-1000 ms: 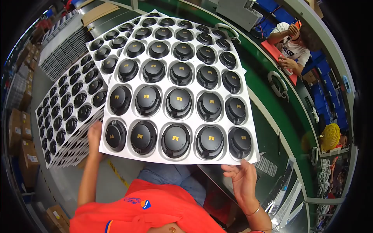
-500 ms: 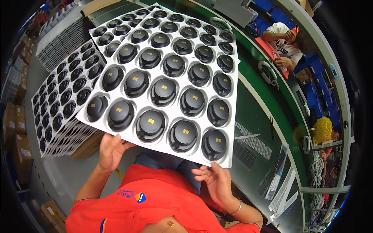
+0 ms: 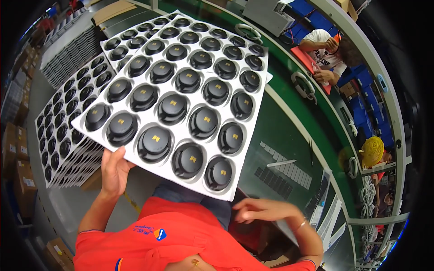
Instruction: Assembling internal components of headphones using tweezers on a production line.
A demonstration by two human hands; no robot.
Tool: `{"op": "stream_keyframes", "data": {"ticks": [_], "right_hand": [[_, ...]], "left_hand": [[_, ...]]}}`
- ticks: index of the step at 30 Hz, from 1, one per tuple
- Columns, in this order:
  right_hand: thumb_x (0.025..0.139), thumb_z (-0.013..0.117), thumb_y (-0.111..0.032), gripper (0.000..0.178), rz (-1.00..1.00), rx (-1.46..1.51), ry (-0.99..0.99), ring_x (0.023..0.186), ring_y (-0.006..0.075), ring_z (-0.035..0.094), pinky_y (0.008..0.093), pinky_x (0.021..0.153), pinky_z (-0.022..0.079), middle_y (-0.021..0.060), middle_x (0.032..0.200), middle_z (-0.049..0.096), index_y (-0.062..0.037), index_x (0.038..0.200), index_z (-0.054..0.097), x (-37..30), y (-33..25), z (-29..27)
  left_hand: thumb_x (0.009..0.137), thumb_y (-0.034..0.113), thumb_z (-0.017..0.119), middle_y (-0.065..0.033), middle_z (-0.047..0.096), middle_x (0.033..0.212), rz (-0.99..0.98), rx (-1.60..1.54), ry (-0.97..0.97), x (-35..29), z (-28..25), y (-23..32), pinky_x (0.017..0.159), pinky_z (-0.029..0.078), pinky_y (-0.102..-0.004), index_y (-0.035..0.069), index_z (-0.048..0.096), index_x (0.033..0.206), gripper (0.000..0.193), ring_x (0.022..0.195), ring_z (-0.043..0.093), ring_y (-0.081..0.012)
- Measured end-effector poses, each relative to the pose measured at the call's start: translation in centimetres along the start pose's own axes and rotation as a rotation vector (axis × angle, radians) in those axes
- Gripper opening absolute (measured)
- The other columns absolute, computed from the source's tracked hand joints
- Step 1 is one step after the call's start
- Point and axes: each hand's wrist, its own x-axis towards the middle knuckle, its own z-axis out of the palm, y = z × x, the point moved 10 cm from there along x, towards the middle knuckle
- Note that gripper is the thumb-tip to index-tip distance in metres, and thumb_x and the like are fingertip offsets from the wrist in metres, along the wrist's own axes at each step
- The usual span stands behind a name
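Note:
A white moulded tray (image 3: pixel 229 193) fills the middle of the view, tilted, with rows of round black devices (image 3: pixel 153 143) in its wells. Each device bears a small gold mark on top. My left hand (image 3: pixel 115 170) is closed on the tray's near edge, towards its left corner, thumb on top and the other fingers hidden beneath. Off the tray, just right of its near right corner, my right hand (image 3: pixel 264 210) holds nothing visible. Its fingers are loosely bent and somewhat apart, slightly blurred.
Stacked trays of the same devices (image 3: pixel 61 135) stand at left, with grey stacked trays (image 3: pixel 72 61) behind. A green conveyor (image 3: pixel 282 77) curves along the right. White strips (image 3: pixel 289 169) lie on the dark bench. Across the conveyor sits a co-worker (image 3: pixel 326 58); cartons (image 3: pixel 27 180) line the far left.
My right hand has come off the tray's near right corner and moved right and slightly down. The tray has shifted left in view, with my left hand still on its near edge.

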Motion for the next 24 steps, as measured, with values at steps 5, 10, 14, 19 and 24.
{"op": "stream_keyframes", "data": {"ticks": [5,10,14,19,24], "right_hand": [[0.095,0.061,-0.037,0.041,-0.182,-0.395,0.72,0.086,0.0192,0.066,0.0301,0.074,0.054,0.0096,0.095,0.065,-0.0003,0.114,0.057,-4.2,-11.0,-23.0],[0.095,0.06,-0.043,0.047,-0.512,-0.125,1.103,0.08,0.0168,0.065,0.0303,0.069,0.057,0.0098,0.095,0.065,0.0011,0.113,0.057,0.4,-18.3,-48.8],[0.093,0.062,-0.04,0.055,-0.488,0.011,1.205,0.081,0.0218,0.068,0.0311,0.064,0.058,0.0179,0.103,0.066,0.0111,0.113,0.055,8.8,-21.4,-58.9],[0.094,0.062,-0.035,0.037,-0.511,0.25,1.181,0.078,0.0231,0.067,0.0384,0.073,0.056,0.0102,0.096,0.071,-0.0012,0.107,0.065,13.6,-22.1,-63.6],[0.098,0.055,-0.027,0.035,-0.576,0.389,1.052,0.088,0.028,0.069,0.0418,0.079,0.056,0.0163,0.105,0.07,0.0039,0.113,0.06,15.8,-24.0,-62.0]], "left_hand": [[0.095,0.016,0.049,-0.0151,0.05,0.135,-0.02,0.033,0.093,1.0,-0.3,-0.9,0.095,0.052,-0.0446,0.001,0.034,0.141,0.051,0.12,0.056,-0.0273],[0.096,0.015,0.049,-0.0157,0.048,0.138,-0.05,0.062,0.132,1.7,-0.7,-0.7,0.1,0.05,-0.0424,0.0,0.031,0.143,0.052,0.124,0.053,-0.0266],[0.097,0.016,0.048,-0.0159,0.045,0.141,-0.053,0.089,0.211,1.4,-1.8,-0.4,0.103,0.047,-0.0412,0.0,0.029,0.143,0.053,0.127,0.051,-0.0258],[0.096,0.012,0.048,-0.0187,0.044,0.139,-0.046,0.054,0.293,1.3,-3.2,-1.1,0.098,0.052,-0.0418,-0.001,0.024,0.145,0.056,0.124,0.053,-0.0284],[0.095,0.012,0.047,-0.0195,0.044,0.14,-0.005,0.086,0.32,1.2,-3.6,-1.0,0.101,0.048,-0.0425,-0.002,0.024,0.145,0.056,0.125,0.052,-0.029]]}}
